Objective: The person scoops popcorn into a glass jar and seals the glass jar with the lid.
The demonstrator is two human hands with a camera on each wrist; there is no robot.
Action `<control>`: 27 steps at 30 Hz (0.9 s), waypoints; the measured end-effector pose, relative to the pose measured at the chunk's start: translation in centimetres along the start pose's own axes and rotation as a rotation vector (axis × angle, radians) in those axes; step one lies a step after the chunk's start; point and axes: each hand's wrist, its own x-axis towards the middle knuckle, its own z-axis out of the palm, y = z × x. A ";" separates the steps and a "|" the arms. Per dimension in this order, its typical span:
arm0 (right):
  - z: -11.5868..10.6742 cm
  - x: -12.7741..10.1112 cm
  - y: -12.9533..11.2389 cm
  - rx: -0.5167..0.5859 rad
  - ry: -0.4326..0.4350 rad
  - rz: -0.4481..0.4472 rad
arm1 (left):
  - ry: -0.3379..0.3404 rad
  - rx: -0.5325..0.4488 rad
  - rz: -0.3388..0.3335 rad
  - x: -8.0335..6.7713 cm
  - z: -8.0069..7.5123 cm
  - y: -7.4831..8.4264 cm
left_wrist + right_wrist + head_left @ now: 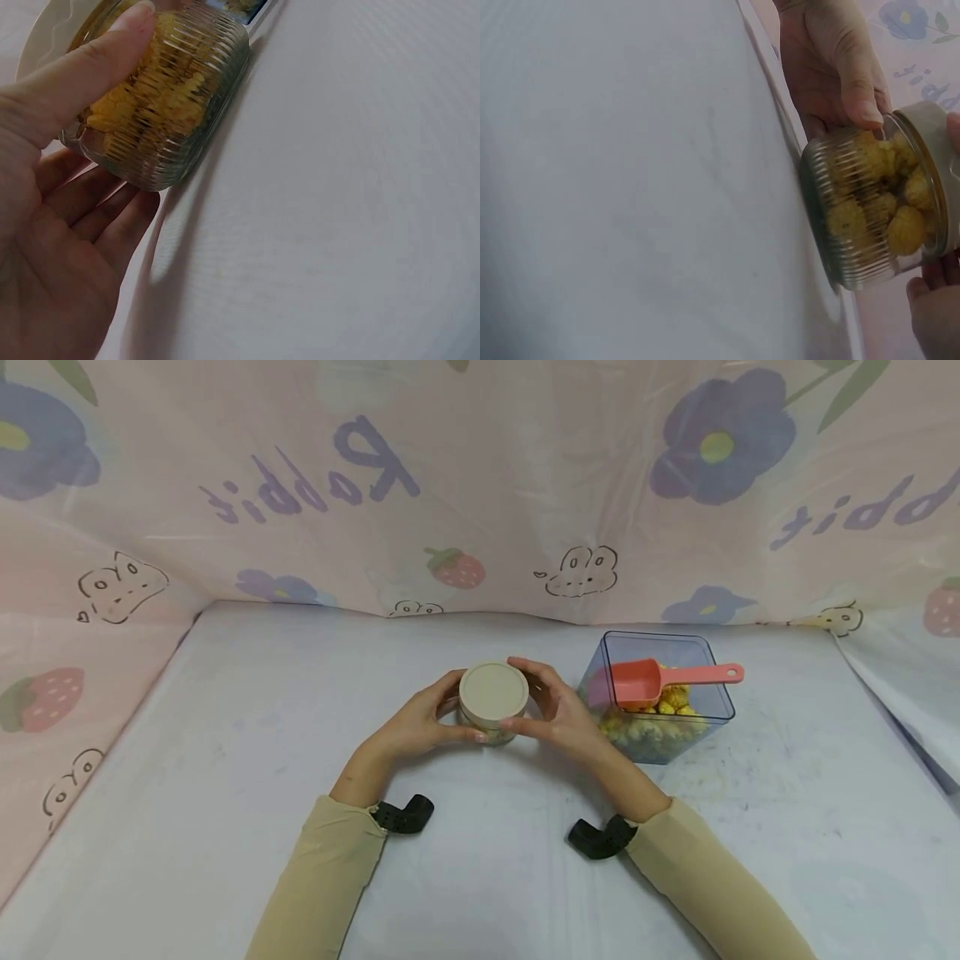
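A round ribbed glass jar [176, 97] stands upright on the white surface, holding yellow popcorn. Its flat cream lid [493, 692] sits level on top. My left hand [412, 724] grips the jar's glass body, thumb along the near side and fingers round the far left side. On the other side, my right hand [564, 718] holds the lid's rim, with the thumb at the front edge and fingers reaching behind. In the right wrist view, clumps of popcorn [907, 229] show through the glass beneath the lid.
Just right of my right hand stands a clear bluish square container [660, 642] with more popcorn in it. A pink scoop [637, 683] lies across its top, handle over the right rim. A printed pink curtain [495, 485] hangs behind the white surface.
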 end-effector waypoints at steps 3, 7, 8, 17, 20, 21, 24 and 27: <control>0.1 0.0 0.1 -0.015 0.019 0.011 | -0.004 -0.005 0.006 0.1 0.0 -0.1; 0.1 0.1 0.3 -0.039 0.029 0.007 | -0.005 -0.007 0.006 0.1 0.0 -0.3; 0.1 0.1 0.3 -0.041 0.024 0.001 | -0.005 -0.007 0.005 0.1 0.0 -0.3; -0.3 -0.2 0.2 0.045 -0.072 -0.071 | 0.000 -0.019 0.019 0.0 -0.1 -0.4; -0.4 -0.2 0.2 0.050 -0.102 -0.067 | -0.004 -0.025 0.018 0.0 -0.1 -0.3; -0.4 -0.2 0.1 0.050 -0.109 -0.062 | -0.006 -0.023 0.019 0.0 -0.1 -0.3; -0.4 -0.2 0.1 0.053 -0.114 -0.049 | -0.008 -0.019 0.012 0.0 -0.1 -0.2; -0.4 -0.2 0.0 0.048 -0.097 -0.046 | -0.009 -0.016 0.011 0.0 -0.1 -0.2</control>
